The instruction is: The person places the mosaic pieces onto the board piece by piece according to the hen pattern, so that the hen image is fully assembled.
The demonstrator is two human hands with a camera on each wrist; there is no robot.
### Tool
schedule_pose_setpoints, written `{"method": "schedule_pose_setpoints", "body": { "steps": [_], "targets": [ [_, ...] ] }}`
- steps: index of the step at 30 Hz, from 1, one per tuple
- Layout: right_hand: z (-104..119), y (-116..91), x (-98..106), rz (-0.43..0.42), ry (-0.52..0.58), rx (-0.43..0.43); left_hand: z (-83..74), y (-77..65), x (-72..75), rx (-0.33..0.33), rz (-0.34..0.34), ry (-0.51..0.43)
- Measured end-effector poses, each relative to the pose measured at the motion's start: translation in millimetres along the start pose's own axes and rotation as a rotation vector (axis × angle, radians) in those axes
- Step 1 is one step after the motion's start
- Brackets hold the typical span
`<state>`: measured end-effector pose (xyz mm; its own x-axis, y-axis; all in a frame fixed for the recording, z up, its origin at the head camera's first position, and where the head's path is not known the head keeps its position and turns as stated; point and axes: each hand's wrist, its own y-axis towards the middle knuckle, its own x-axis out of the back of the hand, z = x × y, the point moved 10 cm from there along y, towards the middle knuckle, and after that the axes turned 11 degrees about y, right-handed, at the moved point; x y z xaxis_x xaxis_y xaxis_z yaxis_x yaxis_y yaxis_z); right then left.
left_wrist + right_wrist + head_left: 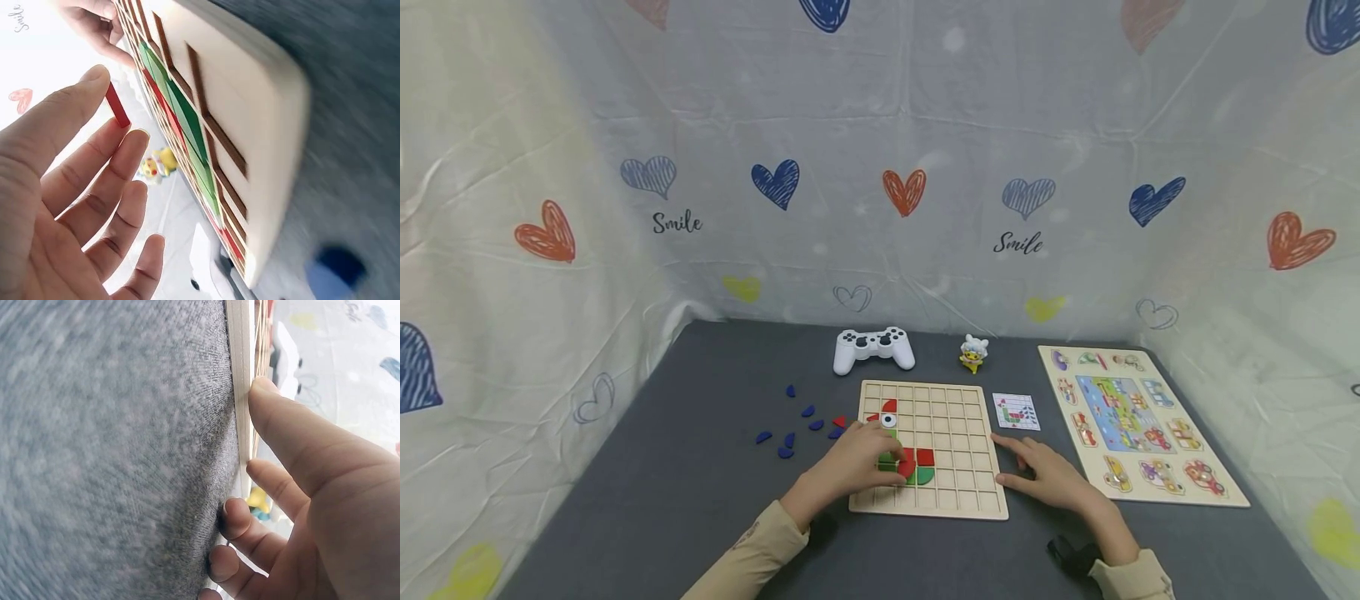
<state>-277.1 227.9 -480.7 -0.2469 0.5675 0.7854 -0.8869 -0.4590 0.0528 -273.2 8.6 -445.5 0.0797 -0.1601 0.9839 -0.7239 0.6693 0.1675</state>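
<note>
The red tile (117,107) is pinched in the left hand (859,458) we see above the gridded wooden board (955,437); the right hand (1047,473), fingers loosely extended, touches the board's right edge. Blue pieces (808,411) lie left of the board, a white game controller (874,345) behind it.

The left hand (857,458) pinches a red piece (907,462) at the left part of the wooden grid board (958,442), where red and green pieces (925,476) sit, while the right hand (1045,471) touches the board's right edge. Blue pieces (786,452) lie scattered left of the board; a white game controller (874,348) and a small figurine (973,354) stand beyond it, with a pattern card (1017,412) just to its right and a picture puzzle (1236,500) farther right.
</note>
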Motion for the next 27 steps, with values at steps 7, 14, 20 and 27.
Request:
{"method": "schedule_pose_setpoints", "body": {
  "steps": [7, 14, 20, 27],
  "targets": [
    [-1, 0, 0, 0.003, 0.003, -0.012, -15.6, 16.6, -3.1, -0.035, 0.015, -0.046],
    [-3, 1, 0, 0.002, 0.005, -0.035, -23.0, 29.4, -5.4, -0.027, 0.043, -0.036],
    [-2, 1, -1, 0.010, -0.006, -0.027, -20.8, 35.1, -12.5, -0.013, 0.055, -0.046],
    [-3, 1, -1, 0.015, -0.010, -0.045, -24.0, 38.4, -13.8, -0.035, 0.042, -0.040]
  ]
}}
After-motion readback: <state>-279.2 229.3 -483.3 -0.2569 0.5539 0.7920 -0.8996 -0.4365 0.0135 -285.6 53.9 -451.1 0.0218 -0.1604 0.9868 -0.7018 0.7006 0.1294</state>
